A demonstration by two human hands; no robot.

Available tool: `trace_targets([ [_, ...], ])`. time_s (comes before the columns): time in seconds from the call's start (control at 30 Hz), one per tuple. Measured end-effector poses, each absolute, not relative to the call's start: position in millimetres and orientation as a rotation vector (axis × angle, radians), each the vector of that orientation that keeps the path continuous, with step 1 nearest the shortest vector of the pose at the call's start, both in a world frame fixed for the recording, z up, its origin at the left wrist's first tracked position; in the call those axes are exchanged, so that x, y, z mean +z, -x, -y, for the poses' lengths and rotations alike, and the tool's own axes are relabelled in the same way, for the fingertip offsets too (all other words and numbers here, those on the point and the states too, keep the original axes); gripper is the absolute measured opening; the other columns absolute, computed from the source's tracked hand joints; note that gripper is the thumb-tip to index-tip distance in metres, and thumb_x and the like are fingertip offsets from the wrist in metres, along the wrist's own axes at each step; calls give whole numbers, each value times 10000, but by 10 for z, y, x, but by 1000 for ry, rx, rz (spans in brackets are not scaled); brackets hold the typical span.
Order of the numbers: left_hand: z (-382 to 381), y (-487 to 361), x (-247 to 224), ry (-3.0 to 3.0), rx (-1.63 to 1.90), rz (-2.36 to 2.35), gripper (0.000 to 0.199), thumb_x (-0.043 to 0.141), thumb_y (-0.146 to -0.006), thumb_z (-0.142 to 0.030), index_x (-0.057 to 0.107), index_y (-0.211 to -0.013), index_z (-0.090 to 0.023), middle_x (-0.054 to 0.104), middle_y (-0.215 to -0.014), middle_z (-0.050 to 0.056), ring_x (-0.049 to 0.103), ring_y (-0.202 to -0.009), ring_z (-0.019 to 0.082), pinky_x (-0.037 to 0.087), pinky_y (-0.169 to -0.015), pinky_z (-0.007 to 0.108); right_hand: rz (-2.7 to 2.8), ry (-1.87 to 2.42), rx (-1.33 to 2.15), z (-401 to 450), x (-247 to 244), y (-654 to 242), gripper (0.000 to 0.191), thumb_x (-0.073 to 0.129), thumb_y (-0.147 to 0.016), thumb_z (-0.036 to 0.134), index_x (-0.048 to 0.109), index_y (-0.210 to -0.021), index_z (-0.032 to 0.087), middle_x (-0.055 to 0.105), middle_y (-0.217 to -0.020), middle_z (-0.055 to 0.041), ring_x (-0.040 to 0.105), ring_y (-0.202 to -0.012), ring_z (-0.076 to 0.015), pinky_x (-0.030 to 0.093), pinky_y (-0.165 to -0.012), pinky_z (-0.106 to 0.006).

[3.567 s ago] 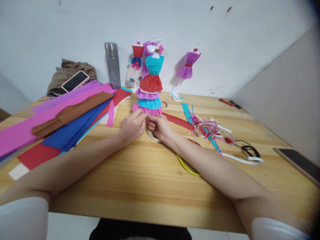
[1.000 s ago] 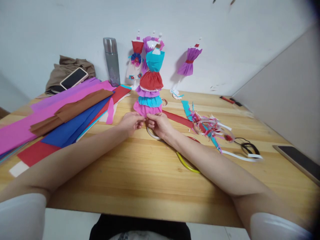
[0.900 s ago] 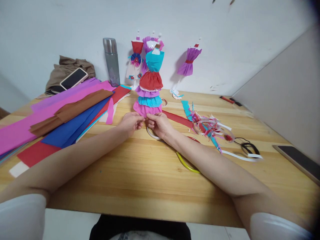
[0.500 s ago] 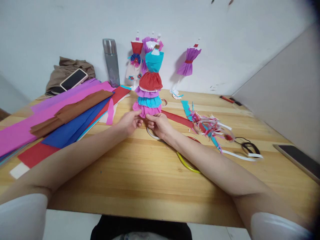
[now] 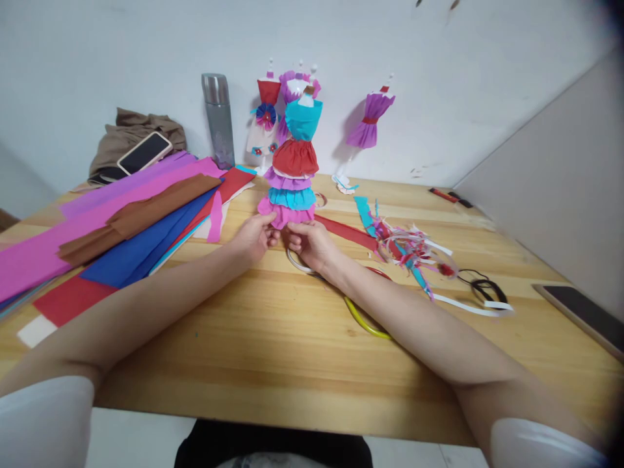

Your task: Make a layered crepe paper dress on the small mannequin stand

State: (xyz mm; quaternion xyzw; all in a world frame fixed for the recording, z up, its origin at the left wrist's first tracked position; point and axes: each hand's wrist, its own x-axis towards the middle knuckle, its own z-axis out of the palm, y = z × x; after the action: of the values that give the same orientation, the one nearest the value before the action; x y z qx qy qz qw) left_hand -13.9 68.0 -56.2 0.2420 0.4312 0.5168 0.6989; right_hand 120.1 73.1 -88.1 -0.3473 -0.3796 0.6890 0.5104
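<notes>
A small dress form (image 5: 295, 156) stands upright in the middle, dressed in crepe paper: a teal top, a red skirt, and ruffles of purple, teal and pink below. At its lowest pink ruffle (image 5: 292, 216), my left hand (image 5: 256, 237) pinches the left edge between thumb and fingers. My right hand (image 5: 314, 246) pinches the same ruffle near its lower middle, its other fingers curled. Behind it are a form in a red top and white skirt (image 5: 263, 133) and a purple one (image 5: 295, 81), partly hidden. A purple dress form (image 5: 373, 120) leans to the right.
Crepe paper sheets (image 5: 141, 227) cover the table's left side, near a phone (image 5: 145, 153), brown cloth (image 5: 131, 133) and bottle (image 5: 219, 123). To the right lie paper scraps (image 5: 404, 247), a red strip (image 5: 346, 233), a yellow ring (image 5: 365, 320), a black cord (image 5: 487, 289) and another phone (image 5: 585, 315).
Both hands stay at the pink ruffle, with the right fingertips shifted slightly to the right. The teal-topped form's upper part leans slightly more to the right.
</notes>
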Motion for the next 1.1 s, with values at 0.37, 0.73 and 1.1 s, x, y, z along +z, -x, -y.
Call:
trace_targets([
  [0.37, -687, 174, -639, -581, 1173, -910, 216, 612, -903, -54, 583, -706, -137, 596, -594, 5, 484, -453, 71, 315, -439, 194, 853, 937, 1673, -728, -842, -1239, 203, 763, -713, 79, 590, -673, 178, 607, -562, 12, 468, -476, -73, 427, -456, -180],
  [0.73, -651, 207, -591, -435, 1196, -913, 225, 556, -998, -137, 575, -775, -157, 600, -616, -1, 483, -483, 90, 345, -472, 204, 987, 1164, 1662, -666, -652, -1310, 100, 703, -789, 128, 669, -697, 151, 668, -593, -36, 515, -465, -88, 428, -442, -189],
  [1.1, -719, 216, -736, -526, 1191, -774, 121, 687, -919, -119, 634, -815, -150, 634, -690, -2, 547, -571, 94, 390, -541, 217, 2128, 1096, -98, -460, -560, -1346, 214, 568, -923, 253, 749, -845, 169, 738, -1122, -168, 625, -1007, -290, 483, -875, -434],
])
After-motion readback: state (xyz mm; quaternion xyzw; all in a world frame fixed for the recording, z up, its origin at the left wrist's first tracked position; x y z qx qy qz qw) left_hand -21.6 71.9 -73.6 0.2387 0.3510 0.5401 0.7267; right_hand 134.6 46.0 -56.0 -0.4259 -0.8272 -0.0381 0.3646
